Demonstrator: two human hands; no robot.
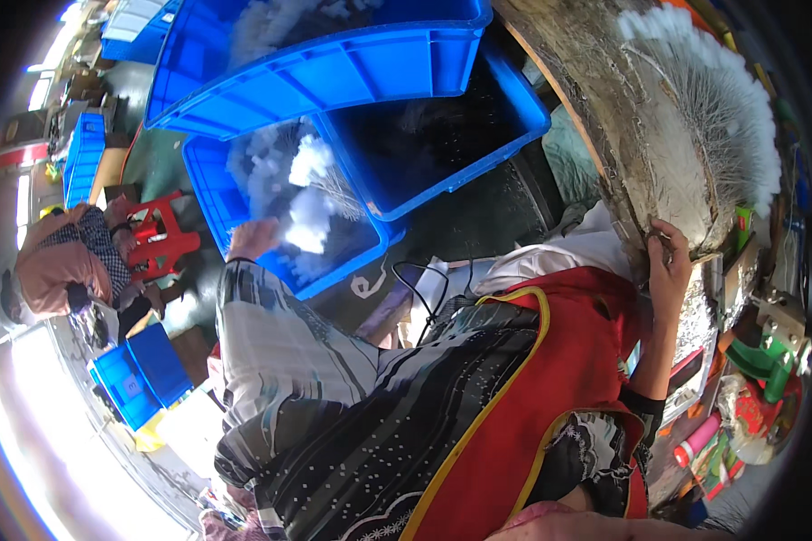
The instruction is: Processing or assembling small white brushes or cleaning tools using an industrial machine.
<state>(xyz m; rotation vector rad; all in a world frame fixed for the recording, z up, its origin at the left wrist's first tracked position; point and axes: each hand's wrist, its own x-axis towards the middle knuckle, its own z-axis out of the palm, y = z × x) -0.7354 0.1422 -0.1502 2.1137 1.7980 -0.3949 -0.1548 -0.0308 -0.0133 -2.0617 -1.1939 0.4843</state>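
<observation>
White-tipped stems lie in a blue bin and on a worn board, a hand near each

A loose bundle of white-tipped stems (309, 167) lies in the left blue bin (206, 180), its fluffy heads bright in the sunlight and its thin stalks spreading to the right. Paler, shaded tufts lie around it in the same bin. The left hand (256, 238) is at the near left part of this bin, just beside the bundle; it is blurred, and I cannot tell whether its fingers are open or closed on anything.

Over to the right, a larger fan of white-tipped stems (735, 131) lies on a worn wooden board (595, 90), heads toward the far right. The right hand (669, 257) is at the board's near end, close to the stalk ends, its fingers bent; whether they pinch a stem I cannot tell.

Beside the left bin stands a second blue bin (526, 149) with a dark, shadowed inside. A third blue bin (334, 77) sits above both in the view and also contains pale tufts. The person wears a red apron (501, 397) with yellow edging over dark patterned clothes. At far left, a co-worker (59, 261) is beside a red stool (167, 243). At lower right are a green metal fitting (762, 361) and a pink cylinder (697, 440).
</observation>
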